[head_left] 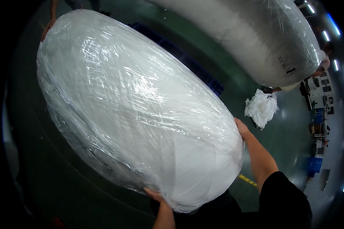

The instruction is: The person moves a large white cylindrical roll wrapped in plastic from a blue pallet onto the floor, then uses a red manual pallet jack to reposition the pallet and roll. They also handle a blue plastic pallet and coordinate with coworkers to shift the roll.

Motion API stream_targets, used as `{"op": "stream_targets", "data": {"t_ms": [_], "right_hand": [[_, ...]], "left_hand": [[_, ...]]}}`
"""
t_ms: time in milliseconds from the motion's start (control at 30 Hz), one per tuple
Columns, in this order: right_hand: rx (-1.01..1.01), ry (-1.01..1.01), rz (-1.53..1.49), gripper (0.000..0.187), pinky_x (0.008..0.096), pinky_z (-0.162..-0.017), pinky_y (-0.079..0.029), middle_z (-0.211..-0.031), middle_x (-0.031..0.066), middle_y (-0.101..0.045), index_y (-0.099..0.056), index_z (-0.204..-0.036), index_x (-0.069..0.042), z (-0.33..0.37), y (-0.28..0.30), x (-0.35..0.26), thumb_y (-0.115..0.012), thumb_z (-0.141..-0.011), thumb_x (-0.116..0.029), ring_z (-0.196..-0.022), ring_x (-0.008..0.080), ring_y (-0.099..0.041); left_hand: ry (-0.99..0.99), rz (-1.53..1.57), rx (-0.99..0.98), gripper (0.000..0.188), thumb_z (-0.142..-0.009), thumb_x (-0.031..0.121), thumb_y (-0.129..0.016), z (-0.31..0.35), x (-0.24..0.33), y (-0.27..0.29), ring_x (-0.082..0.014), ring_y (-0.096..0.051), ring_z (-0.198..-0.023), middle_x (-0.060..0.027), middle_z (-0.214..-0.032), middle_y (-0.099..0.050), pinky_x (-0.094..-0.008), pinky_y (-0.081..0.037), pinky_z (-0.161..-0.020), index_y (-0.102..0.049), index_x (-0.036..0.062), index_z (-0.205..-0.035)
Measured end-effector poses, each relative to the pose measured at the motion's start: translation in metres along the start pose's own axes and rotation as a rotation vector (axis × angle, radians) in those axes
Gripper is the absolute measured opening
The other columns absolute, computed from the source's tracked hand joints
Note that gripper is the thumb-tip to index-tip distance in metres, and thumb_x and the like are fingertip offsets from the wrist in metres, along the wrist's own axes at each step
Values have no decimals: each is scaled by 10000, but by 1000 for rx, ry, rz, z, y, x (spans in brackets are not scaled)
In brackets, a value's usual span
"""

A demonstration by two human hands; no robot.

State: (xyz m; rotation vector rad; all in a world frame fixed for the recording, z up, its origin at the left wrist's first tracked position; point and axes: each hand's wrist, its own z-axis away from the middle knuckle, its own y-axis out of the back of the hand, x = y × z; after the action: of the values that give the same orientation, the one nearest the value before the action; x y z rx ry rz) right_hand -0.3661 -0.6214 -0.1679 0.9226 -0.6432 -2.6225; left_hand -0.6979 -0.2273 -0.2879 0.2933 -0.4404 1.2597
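Note:
A large white bundle wrapped in shiny clear plastic film [137, 95] stretches from the far left toward me. My left hand [154, 195] grips the left side of its near end, the fingers partly hidden by the film. On the right side of that end, my right hand [241, 128] presses round the edge, with its fingertips mostly out of sight. At the far end, another person's hand [47, 30] holds the same bundle.
Beyond lies a second film-wrapped bundle [252, 38], with a person [324, 65] at its right end. A blue pallet [214, 84] sits behind my bundle. Crumpled white material [262, 108] and a yellow striped line [248, 180] are on the green floor. Blue bins [314, 164] stand at right.

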Motion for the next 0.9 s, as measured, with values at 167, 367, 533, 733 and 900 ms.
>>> {"op": "stream_targets", "data": {"t_ms": [167,367,533,733,900], "right_hand": [[-21,-42,-31,522,287,-1000,-256,-1278,123,-456,-470,-1239,-47,3,-1,-1,-354,-867,-394,-1182,225,-404],[70,57,62,494,295,-824,-384,-1007,103,-588,-574,-1086,-52,2,-1,0,-399,-853,-451,-884,174,-530],[4,-24,27,520,293,-1000,-258,-1282,121,-454,-473,-1238,-52,5,-3,-9,-361,-858,-389,-1185,222,-402],[44,-31,76,525,292,-1002,-254,-1293,118,-442,-461,-1250,-55,30,-7,-33,-359,-861,-392,-1190,221,-395],[50,34,-3,531,297,-884,-344,-1116,109,-542,-537,-1148,-45,9,3,-6,-409,-847,-464,-987,187,-485]], "left_hand": [[-45,13,138,658,-857,536,-339,22,14,-24,-316,-400,-1151,-162,-1336,-300,-442,-376,-940,-226,107,-1344],[-66,-138,202,722,-844,583,-327,19,17,-23,-334,-421,-1119,-185,-1289,-364,-427,-390,-917,-318,32,-1311],[-48,-120,200,736,-832,592,-344,35,32,-43,-336,-415,-1130,-181,-1297,-358,-428,-388,-919,-313,41,-1319],[26,-42,156,742,-832,601,-336,36,32,-41,-333,-402,-1146,-170,-1315,-340,-428,-381,-927,-295,52,-1330],[9,-27,131,741,-834,598,-345,20,16,-26,-325,-409,-1137,-167,-1305,-351,-421,-377,-932,-308,40,-1320]]}}
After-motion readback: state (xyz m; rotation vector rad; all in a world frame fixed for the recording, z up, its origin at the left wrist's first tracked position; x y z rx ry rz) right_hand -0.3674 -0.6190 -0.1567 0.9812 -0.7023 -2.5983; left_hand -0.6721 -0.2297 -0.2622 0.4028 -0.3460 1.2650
